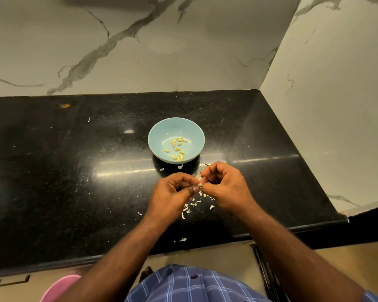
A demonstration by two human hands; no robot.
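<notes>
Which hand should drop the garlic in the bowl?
Probably left: the left hand pinches the garlic and sits straight before the bowl; the right hand, also pinching it, is off to the side.

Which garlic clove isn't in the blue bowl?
The clove pinched between the left hand and right hand over the counter; the other cloves, yellowish, all lie inside the blue bowl.

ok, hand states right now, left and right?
Left hand: closed, pinching the garlic clove.
Right hand: closed, pinching the same garlic clove from the other side.
</notes>
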